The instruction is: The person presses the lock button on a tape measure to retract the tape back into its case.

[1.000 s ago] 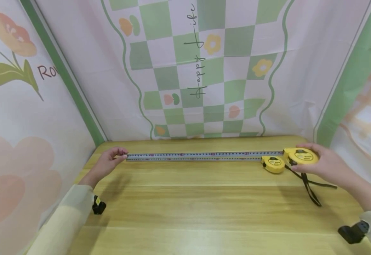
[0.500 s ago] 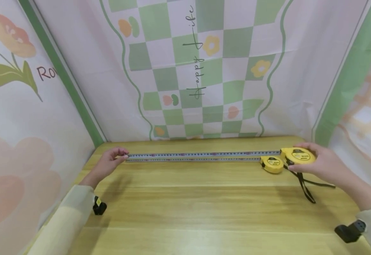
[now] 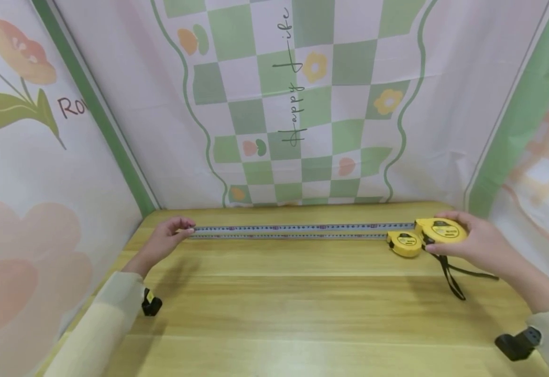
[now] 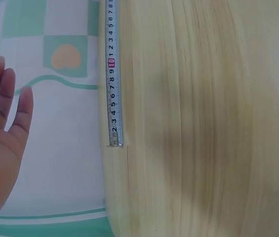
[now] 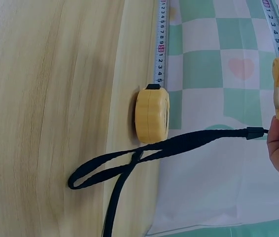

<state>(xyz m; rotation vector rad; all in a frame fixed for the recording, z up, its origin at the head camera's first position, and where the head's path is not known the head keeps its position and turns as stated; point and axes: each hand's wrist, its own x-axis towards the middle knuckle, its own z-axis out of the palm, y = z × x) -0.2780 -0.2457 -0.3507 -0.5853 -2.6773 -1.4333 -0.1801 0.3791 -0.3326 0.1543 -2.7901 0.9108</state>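
Note:
My left hand (image 3: 163, 238) pinches the hook end of the upper tape blade (image 3: 298, 228) between thumb and fingers. That blade runs straight across to the larger yellow tape measure (image 3: 444, 230), which my right hand (image 3: 484, 246) grips off the table. A smaller yellow tape measure (image 5: 152, 116) stays on the table, just left of the larger one in the head view. Its blade (image 4: 112, 94) is drawn out along the far edge, its hook lying free on the wood. The right wrist view shows only part of the right hand and the larger case.
Black wrist straps (image 5: 179, 145) hang from the larger case and trail over the wooden table (image 3: 303, 309). Behind stands a printed curtain (image 3: 284, 104) with green checks, close to the table's far edge. Patterned cloth panels (image 3: 24, 209) rise at either side.
My left hand has shifted slightly right with the blade end, and my right hand slightly left. The larger tape's drawn-out length has become a little shorter. The smaller tape measure stays put.

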